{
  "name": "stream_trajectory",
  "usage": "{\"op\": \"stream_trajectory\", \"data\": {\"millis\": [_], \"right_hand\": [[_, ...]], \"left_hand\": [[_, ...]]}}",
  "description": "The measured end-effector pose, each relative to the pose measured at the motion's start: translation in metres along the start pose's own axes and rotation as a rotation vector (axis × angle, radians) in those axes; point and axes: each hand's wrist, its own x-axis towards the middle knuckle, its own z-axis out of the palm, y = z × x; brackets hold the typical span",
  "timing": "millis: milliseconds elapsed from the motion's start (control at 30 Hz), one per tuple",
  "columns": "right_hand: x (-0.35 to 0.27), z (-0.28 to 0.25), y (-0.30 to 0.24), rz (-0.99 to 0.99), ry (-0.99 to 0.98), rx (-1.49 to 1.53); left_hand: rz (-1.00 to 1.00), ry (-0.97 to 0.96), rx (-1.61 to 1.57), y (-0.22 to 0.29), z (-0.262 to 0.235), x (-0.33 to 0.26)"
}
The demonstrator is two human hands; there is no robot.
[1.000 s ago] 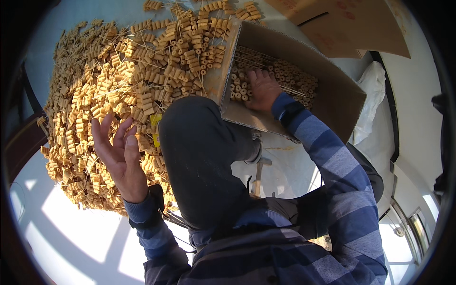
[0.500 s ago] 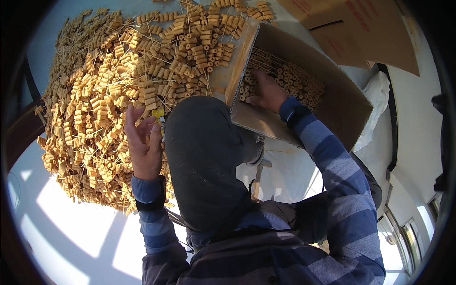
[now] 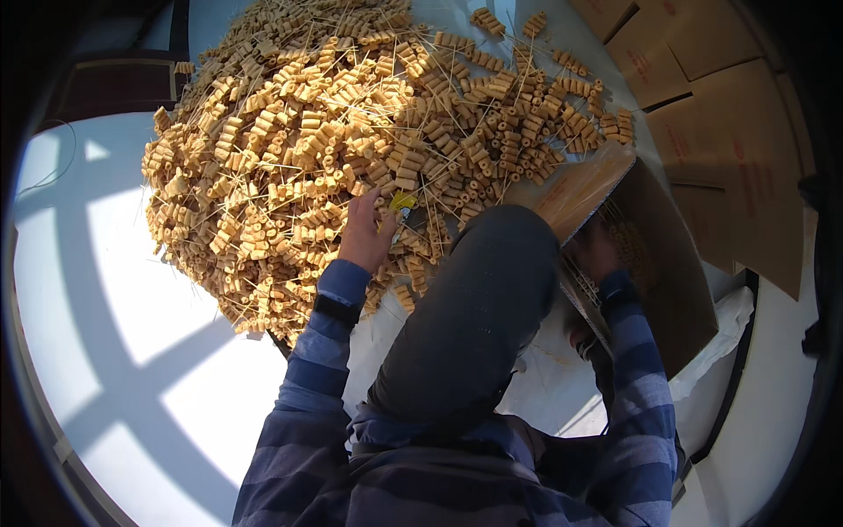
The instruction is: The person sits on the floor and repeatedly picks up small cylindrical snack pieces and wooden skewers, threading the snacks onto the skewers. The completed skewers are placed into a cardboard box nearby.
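A big heap of small tan cylinder-shaped pieces with thin wire leads (image 3: 334, 140) covers the white floor. My left hand (image 3: 364, 233) rests on the heap's near edge, fingers down among the pieces; whether it grips any is hidden. A yellow scrap (image 3: 404, 204) lies just right of it. My right hand (image 3: 597, 255) reaches into an open cardboard box (image 3: 676, 290) that holds more of the tan pieces (image 3: 632, 246); its fingers are shadowed by the box flap. My raised knee in dark trousers (image 3: 474, 316) sits between both arms.
Flattened cardboard sheets (image 3: 729, 114) lie at the upper right beyond the box. White plastic sheeting (image 3: 729, 325) shows under the box. Sunlit patches cross the white floor (image 3: 132, 290) at left. A dark edge (image 3: 105, 79) runs along the upper left.
My left hand, raised and open before, has dropped onto the heap's edge. The view has shifted so the heap sits higher and the box further right. My right hand stays in the box.
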Motion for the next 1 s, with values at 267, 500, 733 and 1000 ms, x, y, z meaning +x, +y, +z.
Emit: {"op": "stream_trajectory", "data": {"millis": [267, 500, 733, 1000], "right_hand": [[-0.007, -0.016, -0.004, -0.134, 0.039, 0.333], [-0.062, -0.052, 0.000, -0.156, 0.195, -0.009], [-0.143, -0.087, -0.026, -0.011, 0.197, -0.138], [-0.164, -0.092, -0.046, -0.001, 0.229, -0.099]], "left_hand": [[0.109, 0.275, 0.128, -0.015, -0.066, 0.105], [-0.076, -0.076, 0.596, 0.003, -0.077, 0.228], [-0.121, -0.213, 0.770, -0.001, -0.039, 0.264], [0.056, -0.251, 0.841, -0.001, -0.034, 0.239]]}}
